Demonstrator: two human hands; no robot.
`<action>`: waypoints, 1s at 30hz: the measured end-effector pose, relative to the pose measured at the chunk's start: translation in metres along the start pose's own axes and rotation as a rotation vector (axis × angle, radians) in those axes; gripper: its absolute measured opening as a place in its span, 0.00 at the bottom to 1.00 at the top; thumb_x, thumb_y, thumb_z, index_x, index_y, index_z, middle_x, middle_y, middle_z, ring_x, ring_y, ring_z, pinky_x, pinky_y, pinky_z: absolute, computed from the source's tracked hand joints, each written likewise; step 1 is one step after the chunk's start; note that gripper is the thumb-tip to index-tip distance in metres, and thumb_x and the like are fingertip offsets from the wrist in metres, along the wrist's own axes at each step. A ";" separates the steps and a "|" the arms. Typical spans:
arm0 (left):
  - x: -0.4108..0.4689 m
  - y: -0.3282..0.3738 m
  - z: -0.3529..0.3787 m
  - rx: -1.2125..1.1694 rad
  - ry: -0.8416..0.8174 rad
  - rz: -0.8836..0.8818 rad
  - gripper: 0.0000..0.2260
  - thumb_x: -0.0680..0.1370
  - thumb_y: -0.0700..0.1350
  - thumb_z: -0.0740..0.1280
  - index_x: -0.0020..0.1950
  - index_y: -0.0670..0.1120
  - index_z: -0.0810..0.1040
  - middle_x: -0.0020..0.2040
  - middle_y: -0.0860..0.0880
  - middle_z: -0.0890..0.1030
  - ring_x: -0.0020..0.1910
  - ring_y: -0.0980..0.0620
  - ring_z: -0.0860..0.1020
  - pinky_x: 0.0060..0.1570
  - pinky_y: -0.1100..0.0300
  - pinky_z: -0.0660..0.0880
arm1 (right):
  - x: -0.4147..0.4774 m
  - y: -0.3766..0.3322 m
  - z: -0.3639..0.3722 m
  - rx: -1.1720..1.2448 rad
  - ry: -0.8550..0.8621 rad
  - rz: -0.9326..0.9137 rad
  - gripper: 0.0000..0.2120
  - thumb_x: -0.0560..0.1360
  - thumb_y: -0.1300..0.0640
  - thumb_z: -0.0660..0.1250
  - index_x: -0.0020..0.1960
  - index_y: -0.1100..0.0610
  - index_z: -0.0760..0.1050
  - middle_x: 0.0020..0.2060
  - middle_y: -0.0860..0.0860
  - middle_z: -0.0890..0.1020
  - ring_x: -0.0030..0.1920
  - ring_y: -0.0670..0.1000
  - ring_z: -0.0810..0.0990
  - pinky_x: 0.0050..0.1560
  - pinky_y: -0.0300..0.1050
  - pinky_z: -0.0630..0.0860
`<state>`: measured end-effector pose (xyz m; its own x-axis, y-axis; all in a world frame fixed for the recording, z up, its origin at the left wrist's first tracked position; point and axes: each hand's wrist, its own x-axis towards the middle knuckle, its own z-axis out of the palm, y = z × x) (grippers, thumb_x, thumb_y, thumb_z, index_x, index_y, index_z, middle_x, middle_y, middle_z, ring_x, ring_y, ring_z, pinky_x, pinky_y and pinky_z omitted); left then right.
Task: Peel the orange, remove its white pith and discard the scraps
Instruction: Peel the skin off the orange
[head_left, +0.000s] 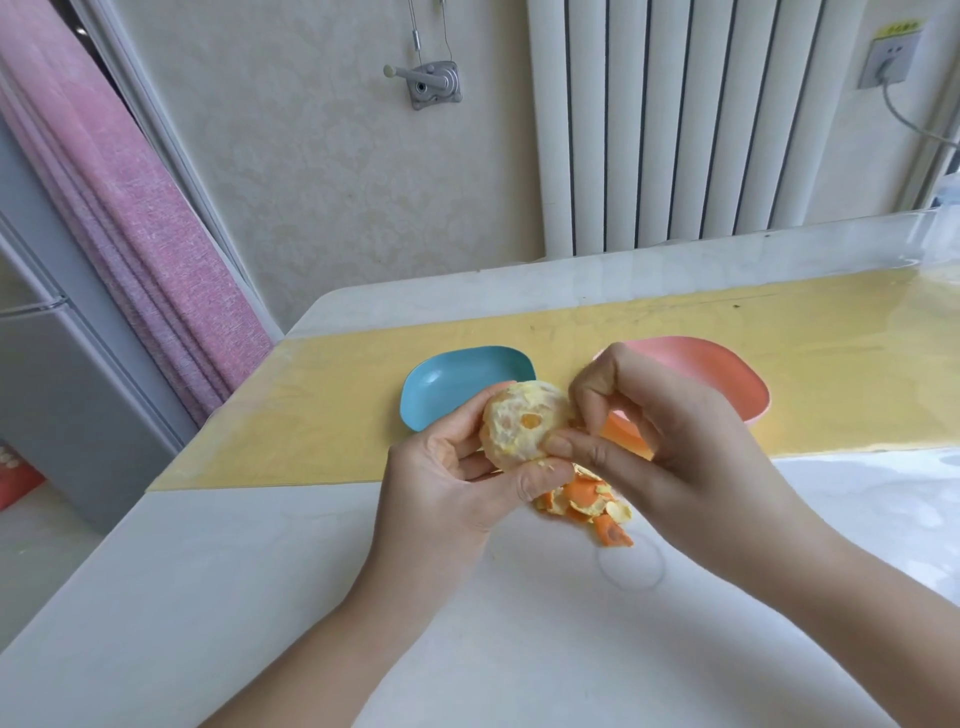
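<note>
White table (311, 597) under orange (522, 428); radiator (675, 119) behind

We held the orange (522, 428) above the peel scraps (592, 503) on the table (260, 571), the left dish (457, 382) and right dish (727, 376) behind.

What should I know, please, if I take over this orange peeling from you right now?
Left hand: holds the orange above the table.
Right hand: pinches at the orange's right side; what it has hold of is hidden.
Peel scraps: piled on the table under the hands. Blue dish and pink dish sit behind.
Done: the rind is off the side in view.
Left: white pith covers most of that side; the scraps are not yet discarded.
</note>
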<state>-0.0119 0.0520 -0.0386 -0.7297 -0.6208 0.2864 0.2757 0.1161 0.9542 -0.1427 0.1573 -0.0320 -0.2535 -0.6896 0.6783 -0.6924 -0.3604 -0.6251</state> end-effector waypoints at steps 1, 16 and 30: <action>0.000 0.001 0.000 -0.008 0.005 0.011 0.21 0.62 0.36 0.78 0.54 0.44 0.82 0.46 0.47 0.85 0.44 0.53 0.83 0.42 0.66 0.77 | -0.001 -0.001 0.002 0.021 0.042 -0.023 0.09 0.73 0.53 0.69 0.43 0.52 0.68 0.42 0.47 0.75 0.45 0.51 0.76 0.44 0.45 0.74; -0.001 0.004 0.001 -0.063 0.061 -0.059 0.17 0.59 0.41 0.78 0.48 0.48 0.85 0.45 0.48 0.86 0.43 0.55 0.82 0.46 0.62 0.79 | -0.005 -0.008 0.009 0.037 0.100 0.061 0.10 0.71 0.61 0.69 0.41 0.53 0.67 0.43 0.45 0.78 0.46 0.52 0.78 0.47 0.52 0.77; -0.009 0.000 0.010 -0.236 0.021 -0.230 0.25 0.56 0.53 0.82 0.49 0.45 0.85 0.48 0.43 0.85 0.47 0.47 0.83 0.43 0.61 0.79 | 0.002 -0.005 -0.005 0.262 -0.060 0.114 0.14 0.71 0.71 0.65 0.35 0.55 0.67 0.34 0.50 0.73 0.36 0.54 0.71 0.35 0.45 0.69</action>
<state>-0.0115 0.0651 -0.0400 -0.7773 -0.6262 0.0613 0.2444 -0.2107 0.9465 -0.1431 0.1604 -0.0255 -0.2738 -0.7680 0.5789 -0.4614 -0.4232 -0.7797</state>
